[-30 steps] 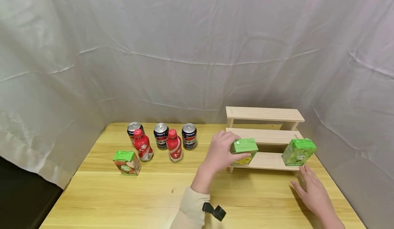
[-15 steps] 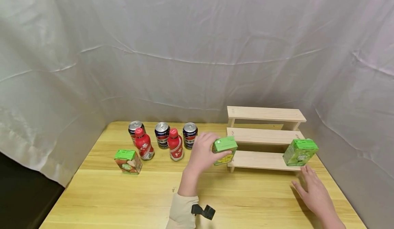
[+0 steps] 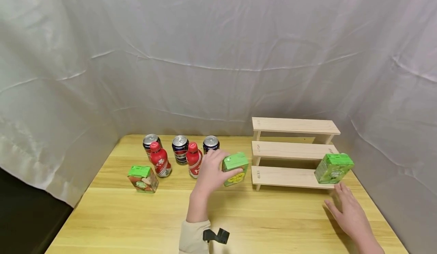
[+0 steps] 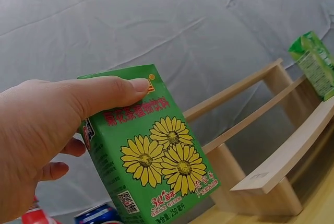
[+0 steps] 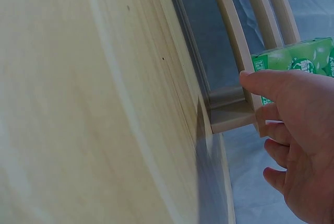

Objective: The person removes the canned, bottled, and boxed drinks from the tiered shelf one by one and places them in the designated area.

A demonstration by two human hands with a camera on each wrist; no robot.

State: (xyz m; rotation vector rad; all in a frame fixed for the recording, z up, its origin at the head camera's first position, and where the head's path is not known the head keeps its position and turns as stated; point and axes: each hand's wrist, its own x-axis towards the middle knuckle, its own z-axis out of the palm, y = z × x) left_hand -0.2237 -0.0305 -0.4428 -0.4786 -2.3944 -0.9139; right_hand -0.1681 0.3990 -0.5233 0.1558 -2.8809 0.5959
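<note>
My left hand (image 3: 211,172) grips a green drink carton (image 4: 156,151) with yellow flowers printed on it, thumb across its front face. In the head view the carton is to the left of a three-tier wooden shelf (image 3: 286,177), close to a red bottle and a dark can. A second green carton (image 3: 334,169) stands at the right end of the lowest tier. Just in front of it is my right hand (image 3: 351,214), fingers extended near the shelf's front edge and holding nothing. The right wrist view shows the right hand's fingers (image 5: 276,125) beside that tier.
Several drinks stand at the left: dark blue cans (image 3: 179,149), red bottles (image 3: 159,160) and a red carton with a green top (image 3: 143,179). They share the wooden table (image 3: 273,223) with the shelf. Grey cloth (image 3: 218,56) hangs behind and at both sides.
The left hand has carried the flower-printed carton leftward from in front of the shelf's left end toward the cans and bottles. The right hand has stayed by the lowest tier.
</note>
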